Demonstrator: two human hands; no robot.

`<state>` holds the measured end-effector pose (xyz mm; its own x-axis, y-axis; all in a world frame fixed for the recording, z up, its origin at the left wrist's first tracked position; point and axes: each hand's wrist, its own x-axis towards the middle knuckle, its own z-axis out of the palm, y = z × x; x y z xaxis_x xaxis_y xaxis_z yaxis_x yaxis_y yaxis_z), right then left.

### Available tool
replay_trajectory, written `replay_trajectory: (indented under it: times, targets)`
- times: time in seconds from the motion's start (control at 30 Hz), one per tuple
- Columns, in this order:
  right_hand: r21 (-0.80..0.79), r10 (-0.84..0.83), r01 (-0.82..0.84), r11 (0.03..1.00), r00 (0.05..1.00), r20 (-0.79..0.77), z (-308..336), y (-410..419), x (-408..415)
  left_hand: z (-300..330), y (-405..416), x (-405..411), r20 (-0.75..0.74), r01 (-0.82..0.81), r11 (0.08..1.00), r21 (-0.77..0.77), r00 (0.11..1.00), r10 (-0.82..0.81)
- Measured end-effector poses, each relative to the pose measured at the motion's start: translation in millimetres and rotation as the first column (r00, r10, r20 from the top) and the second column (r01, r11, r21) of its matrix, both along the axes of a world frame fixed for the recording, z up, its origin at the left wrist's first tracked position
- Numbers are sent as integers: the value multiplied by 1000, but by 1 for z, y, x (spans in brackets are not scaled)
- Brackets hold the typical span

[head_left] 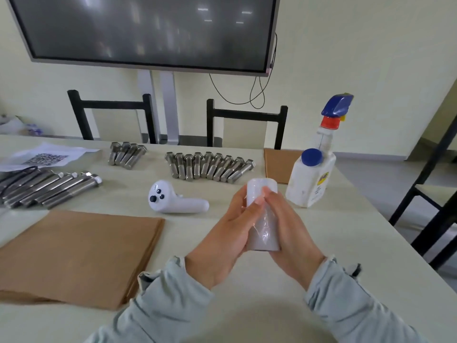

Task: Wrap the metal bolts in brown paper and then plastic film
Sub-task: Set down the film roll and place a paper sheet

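Note:
I hold a roll of clear plastic film upright between both hands above the table. My left hand grips its left side with the fingers curled round it. My right hand grips the right side, its fingertips on the roll's front. A stack of brown paper sheets lies at the front left. Metal bolts lie in three groups: a long row at the middle back, a small cluster to its left, and bigger bolts at the far left.
A white hand controller lies between the paper and the bolts. A spray bottle with a blue trigger stands at the right, more brown paper behind it. A QR-code sheet lies at the back left. Two black chairs stand behind the table.

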<state>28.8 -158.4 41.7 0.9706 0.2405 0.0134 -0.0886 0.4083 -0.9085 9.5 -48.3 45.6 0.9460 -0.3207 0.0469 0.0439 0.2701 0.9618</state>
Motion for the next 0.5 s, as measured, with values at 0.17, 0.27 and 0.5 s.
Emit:
replay_trajectory:
  times: [0.17,0.27,0.5]
  targets:
    - [-404,-27,50,914,998,63,-9,0,7,-11,5,13,-132,-22,996,-87,991,10]
    - [-357,-117,184,916,972,201,-14,-2,9,-20,2,18,-67,-318,948,23,946,318]
    - [-399,-202,289,870,948,246,-24,9,8,-33,8,14,600,-674,654,344,693,399]
